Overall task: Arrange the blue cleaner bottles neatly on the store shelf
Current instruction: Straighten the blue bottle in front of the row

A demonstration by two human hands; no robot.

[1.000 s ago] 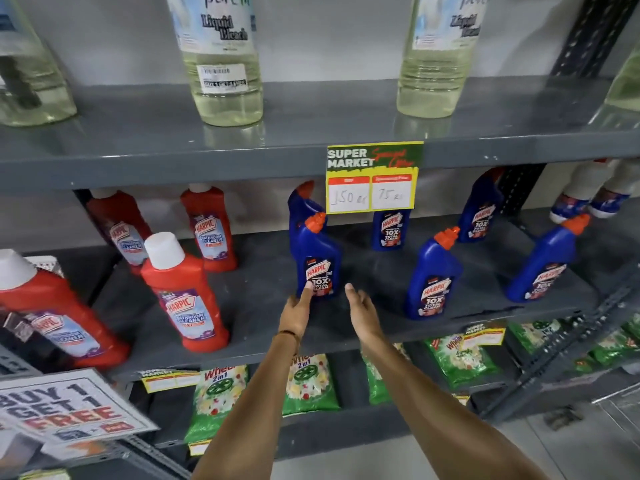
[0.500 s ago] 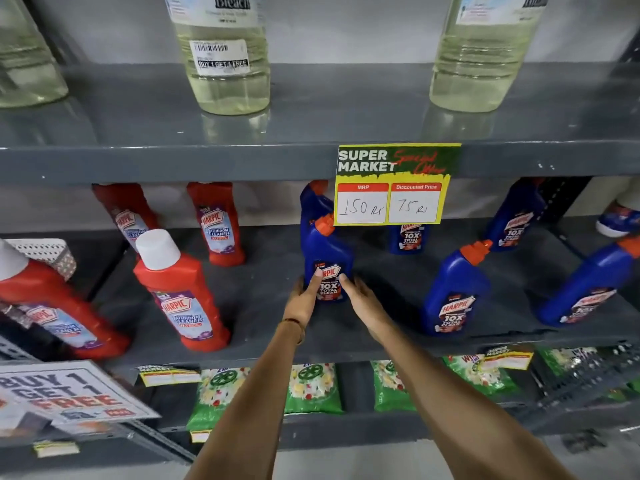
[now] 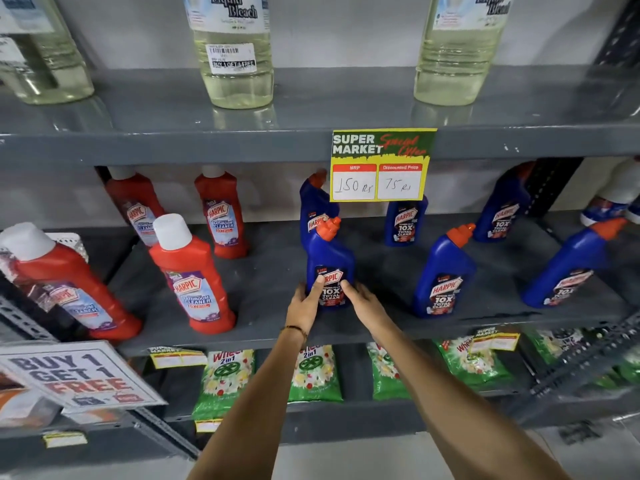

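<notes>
Several blue cleaner bottles with orange caps stand on the grey middle shelf (image 3: 266,289). My left hand (image 3: 306,304) and my right hand (image 3: 363,303) both grip the base of the front blue bottle (image 3: 329,258), one on each side of its label. A second blue bottle (image 3: 315,206) stands right behind it. More blue bottles stand to the right: one in front (image 3: 445,275), one at the far right (image 3: 568,268), one behind the price sign (image 3: 403,221), one at the back right (image 3: 502,209).
Red bathroom cleaner bottles (image 3: 192,282) fill the shelf's left part. A yellow-green price sign (image 3: 381,164) hangs from the upper shelf edge, under clear bleach bottles (image 3: 235,50). Green detergent packs (image 3: 311,372) lie below. A "buy 1 get 1 free" card (image 3: 79,375) juts out at the lower left.
Both hands reached forward from open and apart to closing on the front blue bottle's base. The camera moved closer and shifted left.
</notes>
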